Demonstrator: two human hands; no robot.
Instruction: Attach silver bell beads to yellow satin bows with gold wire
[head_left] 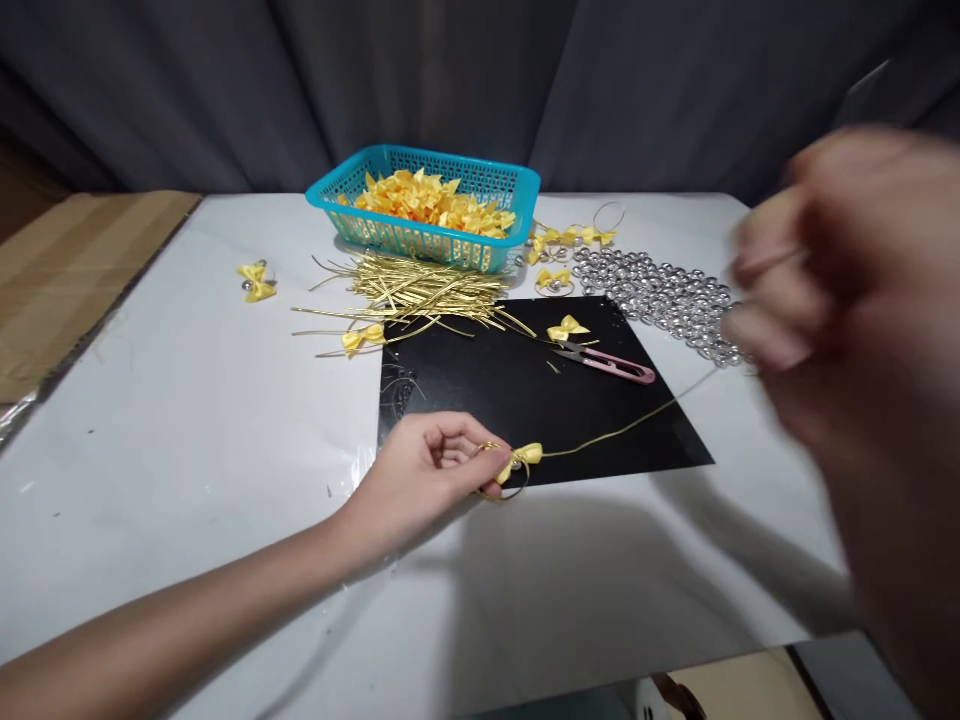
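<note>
My left hand [457,460] pinches a yellow ribbon bow [531,453] over the front edge of the black mat [480,380]. A loop of gold cord and a small silver bead show at the bow, partly hidden by my fingertips. From the bow a thin gold cord [622,432] runs right and up toward my right hand [795,270]. That hand is raised near the camera, blurred, with its fingers curled closed; the cord's far end is lost behind it. Pink-handled thread snips [611,364] lie on the mat beside another yellow bow [568,328].
A turquoise basket [427,237] of yellow bows stands at the back. Before it lies a pile of gold cord pieces [427,288]. Silver beads [660,298] spread to the right. Finished-looking bows [257,282] sit left and behind. Cardboard [90,270] borders the white table [187,430].
</note>
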